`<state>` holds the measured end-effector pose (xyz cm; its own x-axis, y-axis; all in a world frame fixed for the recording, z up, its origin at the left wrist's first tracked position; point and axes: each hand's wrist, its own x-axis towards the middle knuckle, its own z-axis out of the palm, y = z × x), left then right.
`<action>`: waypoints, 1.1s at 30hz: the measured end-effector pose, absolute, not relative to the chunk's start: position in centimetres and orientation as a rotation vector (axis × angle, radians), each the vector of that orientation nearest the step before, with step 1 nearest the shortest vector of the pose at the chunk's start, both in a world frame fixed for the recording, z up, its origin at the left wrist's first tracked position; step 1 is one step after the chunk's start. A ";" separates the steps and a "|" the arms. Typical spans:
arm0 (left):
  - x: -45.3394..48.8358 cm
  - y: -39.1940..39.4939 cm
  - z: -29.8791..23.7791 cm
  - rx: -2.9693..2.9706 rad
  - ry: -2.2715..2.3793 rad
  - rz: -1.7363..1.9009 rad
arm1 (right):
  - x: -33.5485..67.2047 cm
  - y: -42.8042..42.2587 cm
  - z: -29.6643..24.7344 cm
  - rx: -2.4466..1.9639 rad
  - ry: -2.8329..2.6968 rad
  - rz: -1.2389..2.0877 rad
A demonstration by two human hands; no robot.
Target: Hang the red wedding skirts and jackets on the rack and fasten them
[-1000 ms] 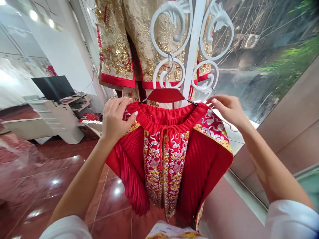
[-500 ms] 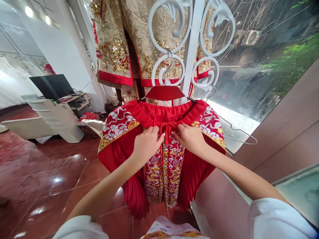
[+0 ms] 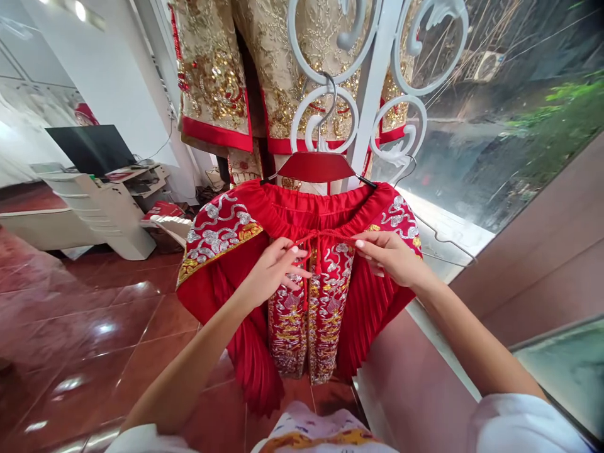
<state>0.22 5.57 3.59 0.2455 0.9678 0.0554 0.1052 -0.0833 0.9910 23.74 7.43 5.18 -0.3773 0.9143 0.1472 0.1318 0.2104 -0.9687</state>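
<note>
- Red cord (image 3: 319,233), one: tied in a bow at front of neckline, two hanging ends visible.
- Risk: bow could slip loose or sit lopsided if one side gets pulled harder; snagging on silver embroidery also possible.
- Right hand (image 3: 389,257): thumb and finger pinched on the cord's right loop.
- Left hand (image 3: 274,267): thumb and forefinger pinching cord's left side, other fingers spread.
- Red garment (image 3: 325,314), one: on red hanger (image 3: 316,167), one; hard tug might drag neckline off it.
- Wire hanger (image 3: 441,238), one, window side.
- Gold garments (image 3: 217,82) behind: can't tell count.
- Monitor (image 3: 89,151): one, far left.
</note>
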 end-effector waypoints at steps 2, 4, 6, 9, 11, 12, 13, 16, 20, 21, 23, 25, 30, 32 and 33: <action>-0.2 5.5 3.6 1.475 1.073 0.975 | 24.7 7.4 5.5 -1.033 -1.892 0.982; -0.8 5.5 3.7 1.571 1.095 0.968 | 25.5 7.4 5.9 -1.013 -2.120 0.689; -1.8 5.5 4.3 1.733 1.167 1.008 | 26.0 7.5 6.4 -0.955 -2.334 0.345; -3.2 5.6 5.7 2.084 1.347 1.052 | 26.7 7.7 7.2 -0.905 -2.482 -0.241; -4.0 5.8 6.5 2.338 1.422 1.084 | 27.0 8.1 7.5 -0.898 -2.485 -0.546; -4.2 5.9 6.7 2.445 1.440 1.106 | 27.1 8.3 7.6 -0.894 -2.488 -0.649; -4.4 6.1 6.7 2.529 1.450 1.129 | 27.2 8.5 7.5 -0.891 -2.498 -0.722; -4.4 6.7 5.8 2.653 1.500 1.161 | 27.2 9.1 7.1 -0.917 -2.524 -0.813; -4.4 6.4 5.7 2.718 1.451 1.091 | 27.3 9.1 6.9 -0.930 -2.520 -0.698; -4.6 6.2 6.3 2.747 1.402 1.087 | 27.5 9.0 7.2 -0.897 -2.506 -0.625; -5.5 6.2 8.1 2.815 1.354 1.178 | 28.4 9.3 8.2 -0.853 -2.379 -0.503; -7.1 7.0 10.1 2.873 1.432 1.303 | 29.5 10.1 9.3 -0.888 -2.150 -0.470; -11.1 11.1 11.6 2.647 1.603 0.914 | 31.3 13.0 9.6 -1.121 -2.139 -0.168; -11.1 11.8 10.4 2.495 1.663 0.926 | 31.1 13.5 8.7 -1.166 -2.116 -0.070; -10.7 11.9 9.6 2.448 1.751 1.036 | 31.0 13.5 8.2 -1.164 -2.051 -0.042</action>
<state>-10.67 11.86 9.62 0.1833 0.8325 0.5228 0.8592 -0.3941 0.3264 30.98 13.54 8.23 -0.2927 0.7209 0.6282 0.7457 0.5833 -0.3218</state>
